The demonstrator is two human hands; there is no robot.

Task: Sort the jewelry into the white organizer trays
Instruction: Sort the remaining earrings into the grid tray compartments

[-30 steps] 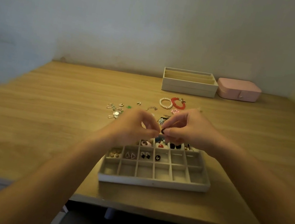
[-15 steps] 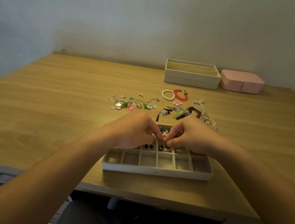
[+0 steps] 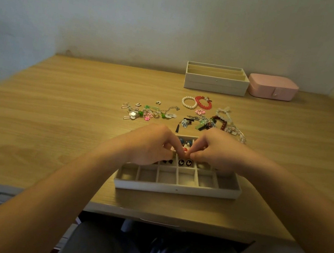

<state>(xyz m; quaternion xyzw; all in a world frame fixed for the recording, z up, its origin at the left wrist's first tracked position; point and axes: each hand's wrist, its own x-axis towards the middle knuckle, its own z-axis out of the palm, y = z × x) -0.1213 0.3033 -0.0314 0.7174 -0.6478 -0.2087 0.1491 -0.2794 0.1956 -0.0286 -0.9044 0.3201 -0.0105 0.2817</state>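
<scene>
L hand (image 3: 147, 143) & R hand (image 3: 215, 150) are pinching narrow over the white compartment tray (image 3: 174, 191), prob. pairing the black studs (image 3: 181, 162) in one cell; can't tell if anything's held.

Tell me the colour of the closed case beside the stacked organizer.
The closed rectangular case is pale pink; head view.

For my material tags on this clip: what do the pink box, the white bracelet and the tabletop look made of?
Pink box: probably faux leather, matte, with a snap tab. White bracelet: glossy round beads, pearl-like, likely imitation. Tabletop: light wood-grain, possibly laminate, slight sheen.
</scene>
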